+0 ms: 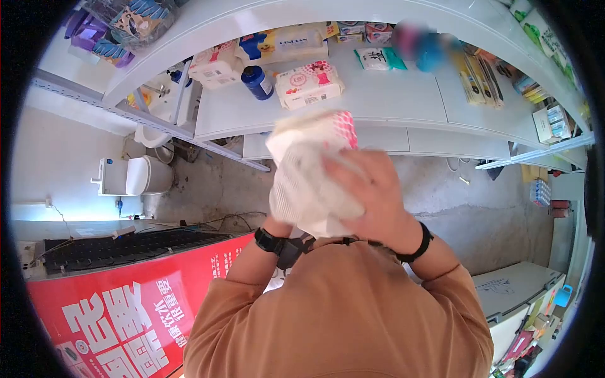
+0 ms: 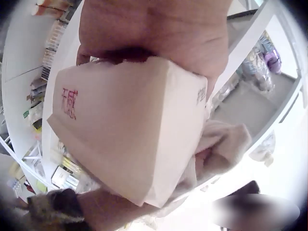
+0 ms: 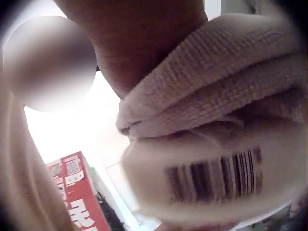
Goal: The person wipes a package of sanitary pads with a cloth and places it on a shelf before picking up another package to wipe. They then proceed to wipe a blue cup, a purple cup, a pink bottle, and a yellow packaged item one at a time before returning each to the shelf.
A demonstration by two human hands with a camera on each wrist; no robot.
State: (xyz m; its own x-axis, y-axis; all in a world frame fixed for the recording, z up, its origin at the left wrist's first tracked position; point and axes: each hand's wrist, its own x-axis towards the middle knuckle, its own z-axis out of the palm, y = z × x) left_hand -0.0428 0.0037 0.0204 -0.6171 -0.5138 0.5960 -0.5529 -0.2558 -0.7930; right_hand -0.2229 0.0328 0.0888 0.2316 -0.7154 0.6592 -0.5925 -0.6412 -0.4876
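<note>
I hold a white tissue pack [image 1: 328, 129] with a pink dotted end at chest height in front of a white shelf [image 1: 378, 104]. My left hand [image 2: 159, 29] grips it from behind; the head view shows only that wrist, with a black watch [image 1: 271, 240]. My right hand [image 1: 372, 195] lies over a white ribbed cloth [image 1: 302, 189], bunched against the pack's face. The left wrist view shows the pack [image 2: 125, 130] with red characters and the cloth [image 2: 221, 144] beside it. In the right wrist view, the cloth [image 3: 216, 72] folds over the pack's barcode [image 3: 216, 178].
The shelf carries another pink-printed tissue pack [image 1: 309, 85], a blue bottle [image 1: 257, 82], a yellow pack [image 1: 283, 44] and several small goods. A red banner [image 1: 126, 309] stands at lower left, a white toilet [image 1: 135, 176] at left, and a white cabinet [image 1: 517, 290] at lower right.
</note>
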